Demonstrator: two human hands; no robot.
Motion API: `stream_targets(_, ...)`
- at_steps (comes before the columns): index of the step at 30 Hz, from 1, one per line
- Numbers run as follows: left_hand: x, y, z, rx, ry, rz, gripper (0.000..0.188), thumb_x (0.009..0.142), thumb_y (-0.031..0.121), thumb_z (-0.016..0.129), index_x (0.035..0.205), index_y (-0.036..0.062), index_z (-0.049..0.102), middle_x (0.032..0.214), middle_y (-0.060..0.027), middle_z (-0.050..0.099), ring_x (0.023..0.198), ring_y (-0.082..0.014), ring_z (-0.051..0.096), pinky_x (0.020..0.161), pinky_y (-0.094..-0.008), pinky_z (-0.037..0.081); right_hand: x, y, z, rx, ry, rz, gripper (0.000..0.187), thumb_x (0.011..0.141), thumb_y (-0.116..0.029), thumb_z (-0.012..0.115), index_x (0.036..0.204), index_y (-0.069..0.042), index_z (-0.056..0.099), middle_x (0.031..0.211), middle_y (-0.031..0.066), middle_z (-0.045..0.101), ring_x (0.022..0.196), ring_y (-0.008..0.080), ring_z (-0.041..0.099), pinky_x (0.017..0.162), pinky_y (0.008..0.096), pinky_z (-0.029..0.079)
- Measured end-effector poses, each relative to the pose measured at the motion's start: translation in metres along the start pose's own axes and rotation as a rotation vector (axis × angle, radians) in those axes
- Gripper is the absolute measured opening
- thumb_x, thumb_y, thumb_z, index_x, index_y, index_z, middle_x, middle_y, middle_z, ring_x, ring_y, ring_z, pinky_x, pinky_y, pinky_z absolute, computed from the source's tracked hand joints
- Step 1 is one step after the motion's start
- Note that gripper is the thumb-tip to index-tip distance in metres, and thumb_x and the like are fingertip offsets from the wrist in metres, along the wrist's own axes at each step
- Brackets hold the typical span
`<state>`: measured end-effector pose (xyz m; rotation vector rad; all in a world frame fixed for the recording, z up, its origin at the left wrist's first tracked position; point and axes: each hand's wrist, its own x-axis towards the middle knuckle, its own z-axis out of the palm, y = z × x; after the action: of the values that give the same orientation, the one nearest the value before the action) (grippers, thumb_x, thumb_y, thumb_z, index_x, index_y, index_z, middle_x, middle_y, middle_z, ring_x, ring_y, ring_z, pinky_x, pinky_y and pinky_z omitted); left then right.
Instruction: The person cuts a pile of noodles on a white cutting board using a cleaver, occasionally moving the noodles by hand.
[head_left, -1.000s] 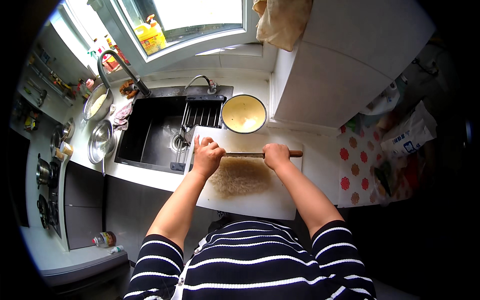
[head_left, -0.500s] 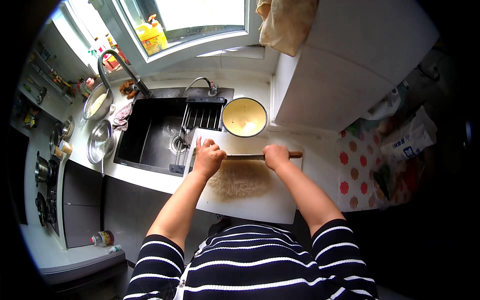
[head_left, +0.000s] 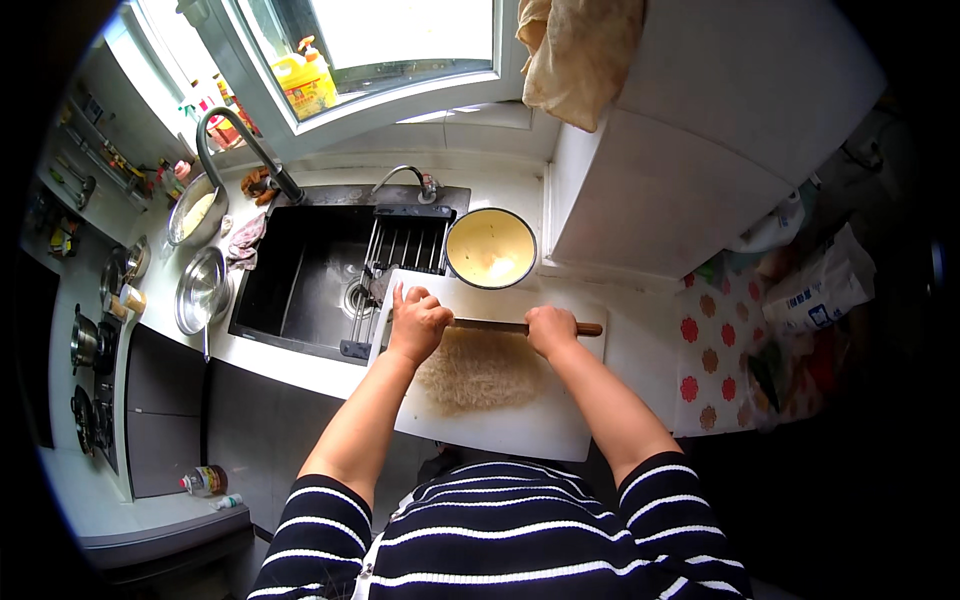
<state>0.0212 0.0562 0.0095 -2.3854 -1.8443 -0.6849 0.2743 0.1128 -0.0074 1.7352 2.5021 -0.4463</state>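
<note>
A knife (head_left: 488,325) lies crosswise over the white cutting board (head_left: 560,420), its wooden handle pointing right. My right hand (head_left: 550,328) is closed round it where handle and blade meet. At the other end my left hand (head_left: 419,325) grips the blade's tip, with one finger sticking up. Just on the near side of the blade, a flat heap of finely chopped, translucent brownish strands (head_left: 480,372), like glass noodles, covers the middle of the board. Beyond the board stands a cream bowl with a dark rim (head_left: 490,249), with a little residue inside.
Left of the board is a black sink (head_left: 300,275) with a drying rack (head_left: 410,240) and a curved tap (head_left: 240,145). Metal bowls (head_left: 203,290) stand farther left. A white cabinet (head_left: 660,190) rises at the back right, beside a flowered cloth (head_left: 715,350) and bags.
The whole scene sits slightly lower in the picture, as the view has tilted. Both hands keep their hold on the knife, which stays at about the same place over the board.
</note>
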Motion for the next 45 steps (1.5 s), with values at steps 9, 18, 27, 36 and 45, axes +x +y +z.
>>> stream_targets(9,0.002,0.002,-0.01,0.009,0.053,0.041,0.005,0.075,0.022,0.072,0.072,0.0221,0.068,0.075,0.0066,0.06,0.1,-0.0194,0.055,0.106,-0.0601,0.025,-0.003,-0.001,-0.02,-0.061,0.069,-0.081,0.015,0.076,-0.009,0.058,0.08,-0.014,0.071,0.079,0.0093,0.07,0.079,0.0298,0.069,0.069,0.0429,0.053)
stream_targets(18,-0.02,0.011,0.001,-0.026,0.065,0.011,0.01,0.078,0.02,0.065,0.068,0.0214,0.066,0.075,0.0045,0.057,0.097,-0.021,0.055,0.107,-0.0611,0.025,-0.007,0.001,-0.001,-0.082,0.068,-0.112,0.016,0.077,-0.008,0.056,0.078,-0.014,0.071,0.079,0.0105,0.07,0.078,0.0306,0.069,0.07,0.0428,0.052)
stream_targets(27,-0.023,0.02,-0.024,0.025,0.081,0.067,0.007,0.075,0.018,0.07,0.07,0.0201,0.066,0.072,0.0046,0.056,0.093,-0.0198,0.055,0.106,-0.0573,0.026,-0.004,0.002,-0.004,-0.086,0.082,-0.16,0.016,0.077,-0.008,0.057,0.077,-0.015,0.071,0.078,0.0098,0.07,0.078,0.0291,0.069,0.069,0.0431,0.052)
stream_targets(36,-0.031,0.022,-0.023,0.013,0.09,0.037,0.006,0.076,0.018,0.069,0.071,0.0193,0.066,0.073,0.003,0.057,0.093,-0.0216,0.056,0.105,-0.058,0.027,0.001,0.0,-0.005,-0.087,0.113,-0.187,0.012,0.074,-0.011,0.061,0.073,-0.016,0.071,0.079,0.0065,0.069,0.077,0.0271,0.068,0.068,0.0417,0.05)
stream_targets(45,-0.034,0.014,-0.007,0.056,0.069,0.012,0.007,0.076,0.02,0.07,0.07,0.0213,0.066,0.074,0.0043,0.057,0.093,-0.0211,0.056,0.106,-0.0581,0.025,0.006,-0.001,0.009,-0.095,0.094,-0.136,0.01,0.072,-0.011,0.063,0.072,-0.017,0.071,0.08,0.0053,0.069,0.077,0.0266,0.067,0.07,0.0404,0.049)
